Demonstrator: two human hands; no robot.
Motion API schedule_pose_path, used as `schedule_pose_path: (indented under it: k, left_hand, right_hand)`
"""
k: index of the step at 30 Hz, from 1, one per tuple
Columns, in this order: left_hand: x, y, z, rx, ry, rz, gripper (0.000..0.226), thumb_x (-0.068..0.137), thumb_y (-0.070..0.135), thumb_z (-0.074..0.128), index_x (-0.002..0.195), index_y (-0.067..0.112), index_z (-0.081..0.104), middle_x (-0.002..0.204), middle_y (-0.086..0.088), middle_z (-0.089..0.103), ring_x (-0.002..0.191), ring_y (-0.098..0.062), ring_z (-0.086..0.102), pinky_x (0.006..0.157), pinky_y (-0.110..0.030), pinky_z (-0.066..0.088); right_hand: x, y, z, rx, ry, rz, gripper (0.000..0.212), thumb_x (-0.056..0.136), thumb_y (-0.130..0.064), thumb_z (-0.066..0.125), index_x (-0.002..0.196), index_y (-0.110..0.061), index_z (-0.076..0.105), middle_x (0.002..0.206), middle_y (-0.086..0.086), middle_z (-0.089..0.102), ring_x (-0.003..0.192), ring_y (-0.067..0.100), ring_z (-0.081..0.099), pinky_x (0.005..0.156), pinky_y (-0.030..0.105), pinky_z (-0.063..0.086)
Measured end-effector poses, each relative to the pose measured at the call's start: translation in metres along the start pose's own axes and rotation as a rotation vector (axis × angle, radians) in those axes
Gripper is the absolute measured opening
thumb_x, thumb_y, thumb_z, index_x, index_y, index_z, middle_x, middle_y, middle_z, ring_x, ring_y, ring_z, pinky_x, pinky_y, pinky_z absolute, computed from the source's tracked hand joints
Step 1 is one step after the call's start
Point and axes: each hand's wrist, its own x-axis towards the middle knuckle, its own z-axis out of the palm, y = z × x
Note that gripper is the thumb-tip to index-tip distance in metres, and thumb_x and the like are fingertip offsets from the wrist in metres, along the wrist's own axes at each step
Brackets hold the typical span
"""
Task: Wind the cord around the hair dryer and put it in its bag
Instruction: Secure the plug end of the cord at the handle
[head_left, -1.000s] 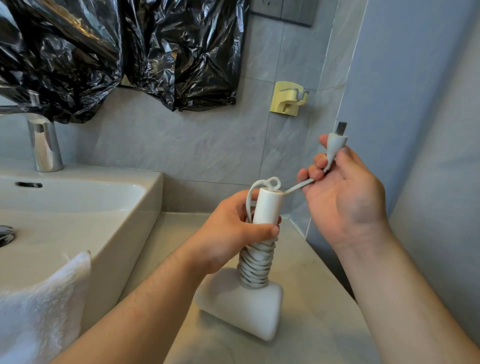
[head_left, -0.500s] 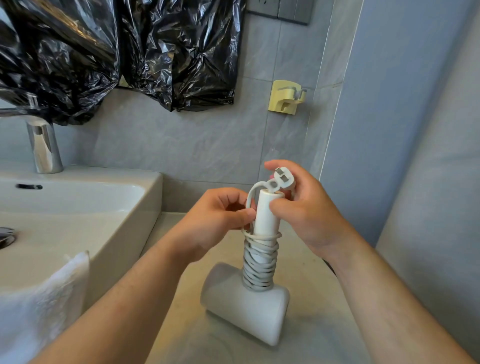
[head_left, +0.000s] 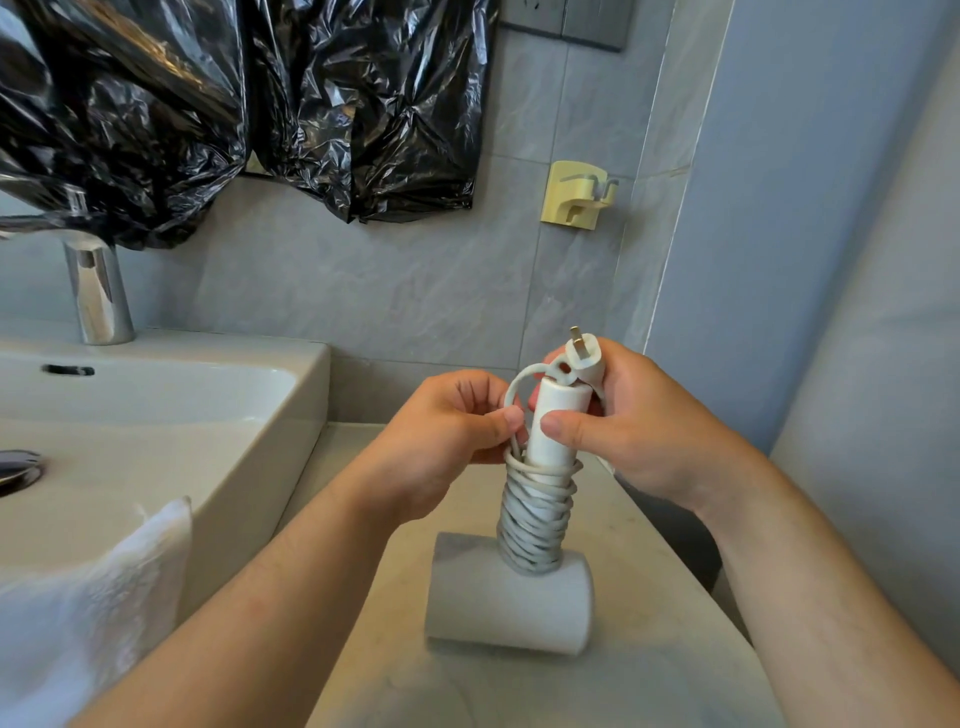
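Note:
A white hair dryer (head_left: 511, 605) stands head-down on the beige counter, its handle pointing up. The white cord (head_left: 535, 519) is coiled many times around the lower handle. My left hand (head_left: 447, 441) pinches a loop of cord against the left side of the handle. On the other side, my right hand (head_left: 639, 436) holds the handle top with the thumb across it, and its fingers hold the white plug (head_left: 584, 356), prongs up. No bag for the dryer is recognisable in view.
A white sink (head_left: 171, 415) with a chrome tap (head_left: 96, 291) sits to the left, a white towel (head_left: 78, 613) over its front edge. Black plastic sheeting (head_left: 234, 104) hangs on the tiled wall, beside a yellow wall hook (head_left: 576, 200). The counter (head_left: 649, 649) ends at a dark gap on the right.
A second ago my right hand held the plug out to the upper right with cord stretched. It has since brought the plug in to the handle top, and another turn lies on the handle.

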Motion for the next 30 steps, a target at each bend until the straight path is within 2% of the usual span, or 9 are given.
schedule_pose_path:
  k: [3,7,10,12,14,17,19,24,30]
  left_hand:
    - [-0.001,0.001,-0.001,-0.056,-0.039,-0.057,0.007,0.078,0.009,0.061,0.071,0.009,0.06,0.069,-0.005,0.065,0.069,-0.019,0.063,0.064,-0.027,0.054]
    - [-0.001,0.006,-0.004,-0.091,-0.065,-0.108,0.007,0.071,0.008,0.057,0.065,0.012,0.059,0.067,-0.006,0.062,0.067,-0.02,0.059,0.062,-0.027,0.051]
    - [-0.003,0.008,-0.002,-0.029,-0.099,-0.112,0.004,0.067,0.008,0.061,0.07,0.006,0.06,0.073,-0.009,0.065,0.07,-0.022,0.063,0.065,-0.029,0.052]
    - [-0.002,0.005,-0.001,0.023,-0.097,-0.088,0.026,0.073,0.012,0.067,0.087,-0.008,0.058,0.09,-0.026,0.067,0.086,-0.037,0.068,0.081,-0.042,0.058]
    - [-0.003,0.006,0.002,0.059,-0.067,-0.067,0.025,0.077,0.014,0.068,0.086,-0.006,0.056,0.093,-0.035,0.062,0.09,-0.047,0.065,0.089,-0.049,0.053]
    - [-0.002,0.006,0.004,0.126,-0.011,-0.045,0.02,0.084,0.008,0.069,0.073,0.009,0.053,0.08,-0.017,0.058,0.077,-0.028,0.06,0.079,-0.042,0.055]
    - [-0.001,0.004,0.005,0.137,0.025,-0.04,0.017,0.086,0.007,0.069,0.077,0.004,0.055,0.081,-0.018,0.059,0.078,-0.028,0.061,0.08,-0.044,0.057]
    - [0.0,0.002,0.01,0.125,0.155,0.003,0.025,0.072,0.02,0.071,0.08,0.0,0.057,0.077,-0.019,0.058,0.074,-0.027,0.058,0.083,-0.054,0.054]
    - [-0.001,0.001,0.007,0.066,0.099,0.011,0.021,0.089,-0.003,0.063,0.074,0.01,0.054,0.074,-0.014,0.057,0.072,-0.024,0.058,0.069,-0.035,0.055]
  right_hand:
    - [-0.002,0.0,0.001,0.09,-0.049,-0.024,0.034,0.073,-0.003,0.067,0.1,-0.02,0.055,0.083,-0.008,0.07,0.083,0.01,0.066,0.078,0.039,0.054]
    - [0.0,0.003,0.004,0.195,-0.071,-0.039,0.033,0.071,-0.004,0.065,0.101,-0.016,0.055,0.088,0.004,0.068,0.087,0.026,0.065,0.081,0.056,0.051]
    - [0.001,0.006,0.004,0.265,-0.097,-0.057,0.03,0.072,-0.004,0.065,0.099,-0.011,0.054,0.087,0.006,0.065,0.082,0.024,0.06,0.073,0.047,0.047]
    - [0.001,0.008,0.002,0.35,-0.136,-0.061,0.03,0.071,-0.011,0.066,0.098,-0.008,0.053,0.086,0.008,0.062,0.081,0.024,0.055,0.071,0.039,0.043]
    - [0.003,0.009,0.0,0.505,-0.135,-0.015,0.042,0.061,-0.027,0.07,0.096,-0.01,0.053,0.084,0.009,0.058,0.075,0.024,0.051,0.064,0.032,0.04]
    - [0.008,0.01,-0.002,0.662,-0.017,0.037,0.028,0.071,-0.028,0.058,0.094,-0.013,0.05,0.082,0.008,0.051,0.066,0.018,0.042,0.06,0.033,0.035]
    - [0.009,0.011,-0.001,0.576,0.097,0.044,0.02,0.078,-0.023,0.046,0.094,-0.013,0.051,0.078,0.008,0.048,0.065,0.018,0.038,0.06,0.034,0.033]
    - [0.005,0.006,-0.006,0.385,0.26,-0.093,0.016,0.078,-0.018,0.057,0.093,-0.02,0.053,0.062,-0.003,0.057,0.054,0.015,0.048,0.061,0.033,0.043]
    - [0.006,0.01,-0.008,0.351,0.278,-0.041,0.012,0.079,-0.016,0.063,0.089,-0.022,0.062,0.061,-0.005,0.061,0.053,0.011,0.049,0.063,0.035,0.042]
